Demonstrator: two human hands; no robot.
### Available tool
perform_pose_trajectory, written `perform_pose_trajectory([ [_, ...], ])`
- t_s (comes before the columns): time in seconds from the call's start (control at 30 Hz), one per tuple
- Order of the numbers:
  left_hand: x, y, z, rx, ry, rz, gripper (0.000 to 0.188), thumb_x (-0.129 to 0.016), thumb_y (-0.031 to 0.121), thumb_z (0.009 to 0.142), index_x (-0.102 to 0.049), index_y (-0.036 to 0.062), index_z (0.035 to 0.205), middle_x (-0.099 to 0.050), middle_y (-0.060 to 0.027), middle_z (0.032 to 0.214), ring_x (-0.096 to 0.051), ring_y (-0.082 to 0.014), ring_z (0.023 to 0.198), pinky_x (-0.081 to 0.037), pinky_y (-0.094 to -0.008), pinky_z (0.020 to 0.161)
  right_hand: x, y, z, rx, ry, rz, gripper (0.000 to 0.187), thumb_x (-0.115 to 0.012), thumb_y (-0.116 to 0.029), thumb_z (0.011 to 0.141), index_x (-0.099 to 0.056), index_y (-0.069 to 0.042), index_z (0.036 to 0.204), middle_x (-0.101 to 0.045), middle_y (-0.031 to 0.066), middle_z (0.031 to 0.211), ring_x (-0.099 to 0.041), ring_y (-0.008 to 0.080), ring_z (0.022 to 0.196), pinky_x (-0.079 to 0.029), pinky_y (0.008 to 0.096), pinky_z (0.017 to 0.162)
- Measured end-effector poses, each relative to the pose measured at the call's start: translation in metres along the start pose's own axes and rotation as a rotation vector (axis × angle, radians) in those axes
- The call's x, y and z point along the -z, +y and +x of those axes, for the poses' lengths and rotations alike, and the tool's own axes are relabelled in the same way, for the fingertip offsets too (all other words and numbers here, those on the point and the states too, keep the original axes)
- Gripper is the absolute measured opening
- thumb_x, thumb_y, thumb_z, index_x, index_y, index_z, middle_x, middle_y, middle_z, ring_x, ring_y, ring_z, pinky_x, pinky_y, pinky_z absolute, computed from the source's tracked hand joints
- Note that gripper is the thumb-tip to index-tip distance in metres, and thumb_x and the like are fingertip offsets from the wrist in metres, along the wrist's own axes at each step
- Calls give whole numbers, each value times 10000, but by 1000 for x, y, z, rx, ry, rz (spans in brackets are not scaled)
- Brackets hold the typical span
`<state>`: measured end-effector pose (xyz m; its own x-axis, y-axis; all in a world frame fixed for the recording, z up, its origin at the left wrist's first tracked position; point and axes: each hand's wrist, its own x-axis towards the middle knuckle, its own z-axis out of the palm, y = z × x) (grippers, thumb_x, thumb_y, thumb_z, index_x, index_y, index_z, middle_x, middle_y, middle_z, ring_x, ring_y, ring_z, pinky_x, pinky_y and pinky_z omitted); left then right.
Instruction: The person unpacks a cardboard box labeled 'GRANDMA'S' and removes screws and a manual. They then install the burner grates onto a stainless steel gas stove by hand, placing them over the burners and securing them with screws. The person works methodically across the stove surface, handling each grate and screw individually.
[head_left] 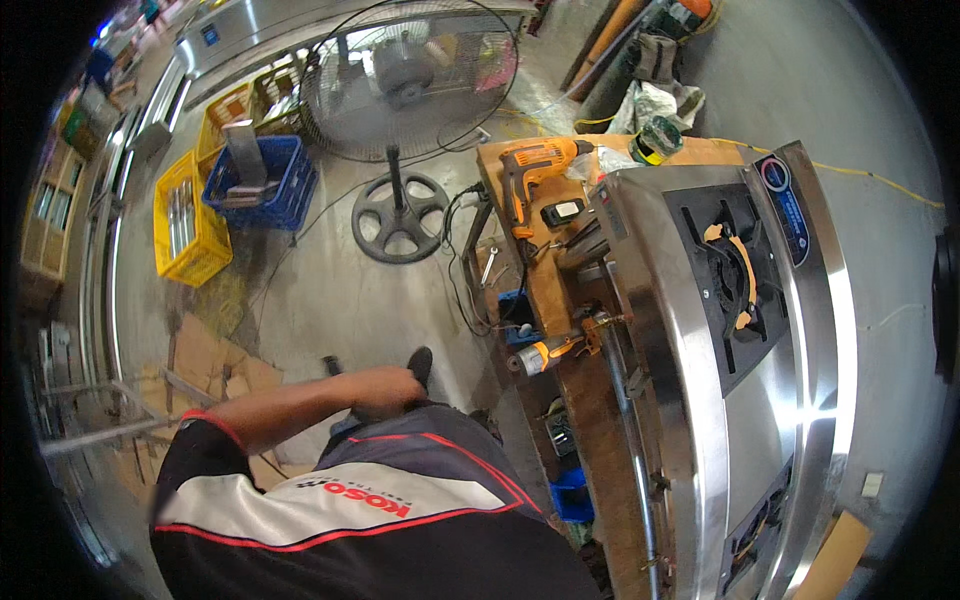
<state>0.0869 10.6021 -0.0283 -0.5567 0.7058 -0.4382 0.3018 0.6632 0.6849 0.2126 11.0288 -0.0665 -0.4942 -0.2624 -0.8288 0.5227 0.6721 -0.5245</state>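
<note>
My left forearm crosses in front of my waist, and my left hand [395,388] is close to my body above a dark shoe [421,364]. Its fingers are turned away and blurred, so what they hold, if anything, is hidden. My right hand is out of the picture. To my right stands a stainless-steel gas stove [650,260], with black pan supports [735,270] on its top. Beside it on the wooden workbench [550,290] lie an orange cordless drill [535,175], a black battery pack [562,212] and a grey-and-orange power tool [543,355].
A standing fan [398,195] is ahead on the floor, with a black cable [452,250] near the bench. Yellow crates [190,235] and a blue crate [285,195] stand at the far left. Flattened cardboard [215,365] lies left. A wrench [489,266] rests by the bench edge.
</note>
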Motion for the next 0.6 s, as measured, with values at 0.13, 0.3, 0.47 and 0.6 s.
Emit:
perform_pose_trajectory([
  [0.13, 120, -5, 88, -56, 145, 200, 240, -643, 272, 818, -671, 85, 966, -679, -193, 836, -664, -390, 833, -509, -530, 720, -55, 7, 4, -152, 202, 358, 382, -545, -327, 965, -681, 8, 1085, -713, 162, 1073, -689, 268, 958, -513, 375, 844],
  [0.3, 245, -7, 258, -59, 902, 371, 335, -614, 292, 893, -637, 101, 1167, -677, -162, 1117, -660, -365, 1010, -548, -473, 820, -124, 48, -4, -281, 530, 867, 293, -549, -259, 960, -696, -13, 1016, -725, 128, 1018, -705, 214, 894, -535, 350, 774],
  [0.47, 249, -112, 363, 3, 700, 466, 376, -614, 334, 909, -600, 142, 1233, -685, -102, 1106, -674, -257, 956, -548, -406, 761, -164, 117, -30, -358, 761, 610, 249, -600, -245, 882, -685, -66, 1033, -703, 60, 930, -657, 176, 766, -529, 340, 648],
  [0.6, 335, -211, 342, -223, 747, 1728, 361, -576, 311, 964, -575, 213, 1312, -690, -39, 1149, -686, -172, 938, -545, -349, 706, -196, 137, -42, -290, 983, 900, 264, -659, -211, 849, -683, 22, 971, -699, 101, 812, -654, 180, 686, -537, 342, 672],
])
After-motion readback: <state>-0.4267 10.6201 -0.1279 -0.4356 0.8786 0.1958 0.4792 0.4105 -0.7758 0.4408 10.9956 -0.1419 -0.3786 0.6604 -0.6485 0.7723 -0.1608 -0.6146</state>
